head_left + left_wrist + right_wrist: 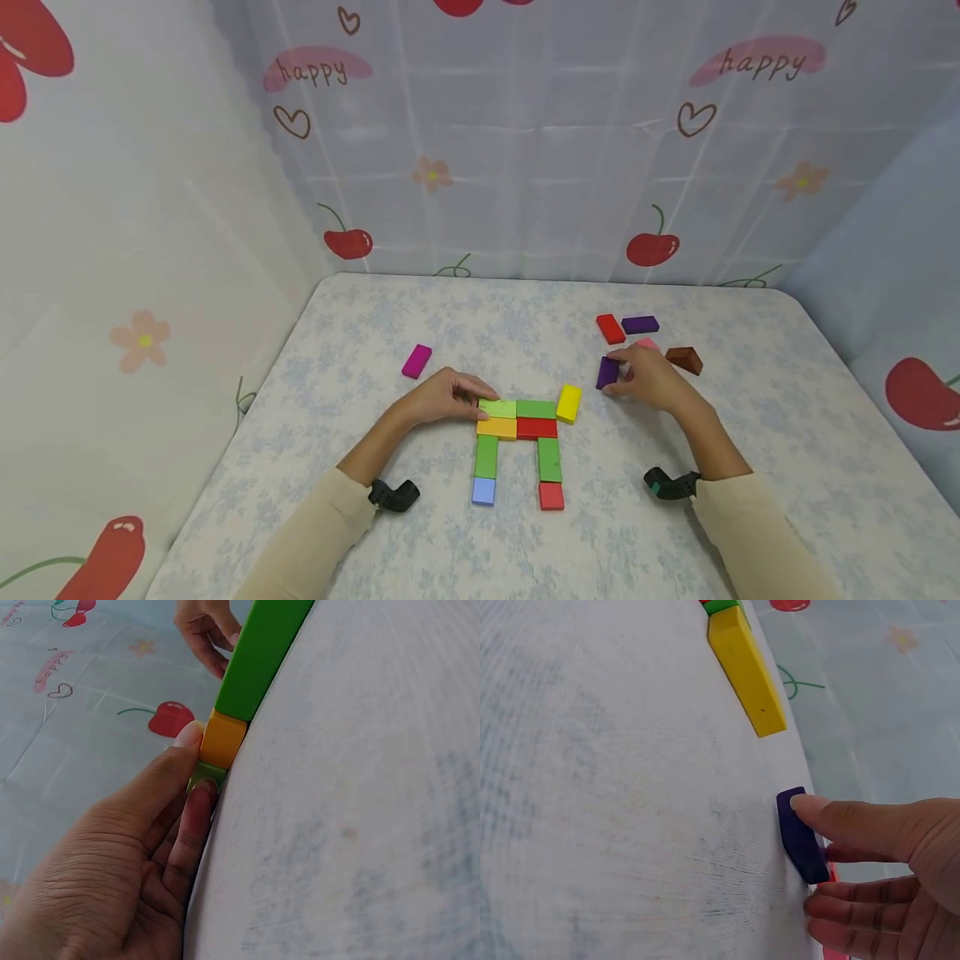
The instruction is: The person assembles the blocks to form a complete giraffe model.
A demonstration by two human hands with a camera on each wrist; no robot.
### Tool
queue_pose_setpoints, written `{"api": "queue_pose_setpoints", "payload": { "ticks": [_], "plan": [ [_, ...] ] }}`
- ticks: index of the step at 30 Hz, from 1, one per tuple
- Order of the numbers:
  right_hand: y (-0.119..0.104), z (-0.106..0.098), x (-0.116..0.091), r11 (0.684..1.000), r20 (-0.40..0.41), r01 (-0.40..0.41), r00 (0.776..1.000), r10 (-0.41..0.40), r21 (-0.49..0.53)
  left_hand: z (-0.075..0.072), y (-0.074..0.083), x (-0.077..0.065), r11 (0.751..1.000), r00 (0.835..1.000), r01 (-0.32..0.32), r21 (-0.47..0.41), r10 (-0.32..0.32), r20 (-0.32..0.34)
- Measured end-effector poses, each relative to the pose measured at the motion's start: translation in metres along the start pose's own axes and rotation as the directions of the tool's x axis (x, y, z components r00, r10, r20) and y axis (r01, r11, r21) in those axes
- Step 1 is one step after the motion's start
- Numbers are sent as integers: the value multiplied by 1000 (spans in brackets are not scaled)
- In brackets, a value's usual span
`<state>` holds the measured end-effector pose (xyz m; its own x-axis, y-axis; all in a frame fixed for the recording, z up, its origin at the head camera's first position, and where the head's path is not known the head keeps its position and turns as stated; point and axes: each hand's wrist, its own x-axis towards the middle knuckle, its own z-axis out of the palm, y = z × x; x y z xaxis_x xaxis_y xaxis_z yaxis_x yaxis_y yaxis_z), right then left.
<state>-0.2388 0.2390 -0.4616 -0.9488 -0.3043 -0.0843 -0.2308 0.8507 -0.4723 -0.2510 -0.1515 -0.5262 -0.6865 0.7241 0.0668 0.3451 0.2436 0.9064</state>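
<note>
Your right hand [652, 377] pinches the purple block [606, 373], two o'clock from the yellow block [569, 404], so hold it level while your left hand [441, 395] pinches the light green block [501, 409] steady.

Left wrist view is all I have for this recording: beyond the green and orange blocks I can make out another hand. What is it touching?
Observer: The head view shows that right hand pinching a purple block between its fingers.
Operator: Going from there toward the left hand, which block comes first?
Observer: A yellow block, lying at a slant beside the green block at the end of the far row.
</note>
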Motion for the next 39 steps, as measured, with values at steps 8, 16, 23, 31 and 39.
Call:
{"api": "queue_pose_setpoints", "payload": {
  "ticks": [8, 16, 23, 31, 39],
  "plan": [
    [12, 2, 4, 964, -4, -141, 989, 145, 224, 1, -2, 1, 1000, 1000, -2, -13, 2, -2],
    [14, 13, 12, 880, 34, -218, 974, 224, 422, 1, -4, 1, 1000, 1000, 8, -20, -8, -3],
    [7, 16, 22, 874, 34, -224, 972, 232, 432, 0, -2, 0, 1000, 1000, 19, -16, -19, -9],
    [-2, 24, 27, 899, -7, -167, 983, 186, 406, -1, -1, 0, 999, 999, 34, -10, -34, -9],
    [-3, 27, 27, 910, -23, -155, 984, 178, 384, -1, -4, 0, 1000, 1000, 20, -10, -20, -8]
  ]
}}
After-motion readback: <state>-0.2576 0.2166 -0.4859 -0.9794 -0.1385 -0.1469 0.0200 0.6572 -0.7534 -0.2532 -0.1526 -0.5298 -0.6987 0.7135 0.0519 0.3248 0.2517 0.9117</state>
